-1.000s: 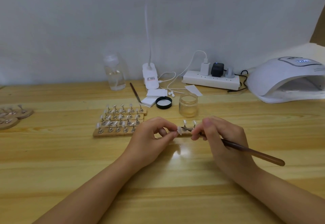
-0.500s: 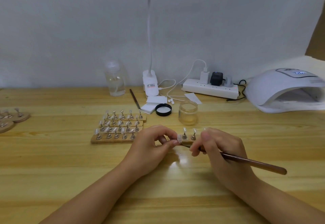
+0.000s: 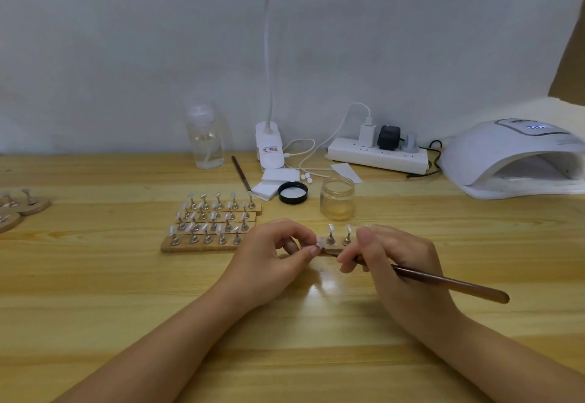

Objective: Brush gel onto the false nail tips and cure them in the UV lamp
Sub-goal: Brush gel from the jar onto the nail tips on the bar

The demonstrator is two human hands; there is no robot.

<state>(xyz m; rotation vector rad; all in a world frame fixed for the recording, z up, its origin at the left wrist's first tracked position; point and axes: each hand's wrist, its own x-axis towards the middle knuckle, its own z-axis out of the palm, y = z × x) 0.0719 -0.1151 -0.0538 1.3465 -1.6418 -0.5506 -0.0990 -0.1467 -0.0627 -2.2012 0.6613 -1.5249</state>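
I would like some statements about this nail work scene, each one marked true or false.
1. The right hand holds a brown-handled brush. True.
2. The glass jar has its lid on. False: it is open, and the black lid lies beside it.
3. The UV lamp stands at the right of the table. True.
4. The left hand rests flat and empty. False: its fingertips pinch a nail tip.
5. The power strip has nothing plugged in. False: several plugs are in it.
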